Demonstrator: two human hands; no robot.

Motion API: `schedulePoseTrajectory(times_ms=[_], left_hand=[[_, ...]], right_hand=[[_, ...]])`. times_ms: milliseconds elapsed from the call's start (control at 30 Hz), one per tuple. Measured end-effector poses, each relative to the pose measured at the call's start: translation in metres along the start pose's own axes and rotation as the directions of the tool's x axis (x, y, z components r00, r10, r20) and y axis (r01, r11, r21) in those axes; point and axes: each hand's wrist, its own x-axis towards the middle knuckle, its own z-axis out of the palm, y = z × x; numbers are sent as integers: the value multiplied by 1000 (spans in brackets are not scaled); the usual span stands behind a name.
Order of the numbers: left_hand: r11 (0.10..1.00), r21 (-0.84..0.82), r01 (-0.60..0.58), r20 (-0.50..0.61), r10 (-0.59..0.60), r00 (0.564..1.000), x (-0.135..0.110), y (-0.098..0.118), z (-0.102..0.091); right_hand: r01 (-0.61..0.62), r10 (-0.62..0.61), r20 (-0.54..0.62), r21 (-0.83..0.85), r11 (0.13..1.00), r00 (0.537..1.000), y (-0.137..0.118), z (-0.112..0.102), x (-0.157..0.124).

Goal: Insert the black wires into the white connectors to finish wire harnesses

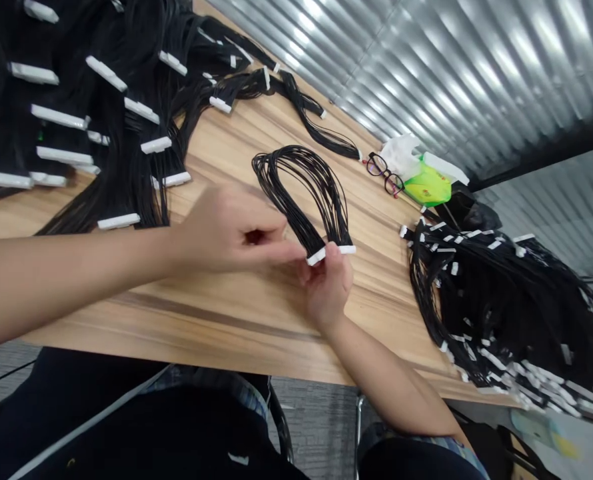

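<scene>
The left hand (231, 230) pinched a white connector (316, 256) on a black wire loop (301, 187), while the right hand (329, 287) curled beneath that end, over the wooden table (256, 313). The thin wires looked light and limp, so the stiff connectors offered the surest hold; no writing was legible.

No text can be read anywhere in view. The white connector (316, 256) on the black wire bundle (301, 190) shows no legible marking, and the small red mark on the green packet (428, 187) beside the glasses (385, 174) is too small and blurred to read.
</scene>
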Motion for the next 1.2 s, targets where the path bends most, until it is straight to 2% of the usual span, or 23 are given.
schedulePoseTrajectory(times_ms=[100,200,267,367,500,567,667,767,867,1000,1100,1167,1200], left_hand=[[968,202,-149,57,140,989,7,4,-11],[852,415,-320,160,278,947,9,4,-15],[806,476,-353,157,318,935,8,2,-14],[785,503,-362,142,338,930,5,0,-13],[790,465,-399,178,358,916,6,4,-16],[829,433,-355,211,290,934,8,6,-17],[882,413,-228,198,158,967,10,7,-16],[878,435,-200,162,142,976,11,5,-13],[863,419,-284,168,234,958,10,3,-10],[923,103,-372,312,325,893,0,2,-2],[929,-48,-367,429,351,832,-13,1,6],[939,-81,-335,446,335,830,-18,1,9],[947,-80,-311,426,314,849,-19,1,9]], right_hand=[[-9,8,-53,-15,1000,999,-3,1,3],[23,-23,-30,-8,1000,999,0,-2,2],[44,-44,12,-1,999,999,3,-5,1],[32,-30,68,-28,999,997,8,-9,-3],[6,1,99,-71,997,995,12,-11,-5],[11,-3,102,-82,997,995,13,-12,-5],[21,-12,92,-100,995,996,13,-12,-4],[25,-20,51,-104,994,999,12,-11,1],[14,-15,-26,-52,999,1000,9,-11,10],[54,-53,-139,4,999,989,4,-12,24],[111,-115,-203,-28,993,973,3,-12,27],[146,-155,-186,-61,987,970,3,-13,24],[169,-179,-173,-74,983,969,4,-12,21]])
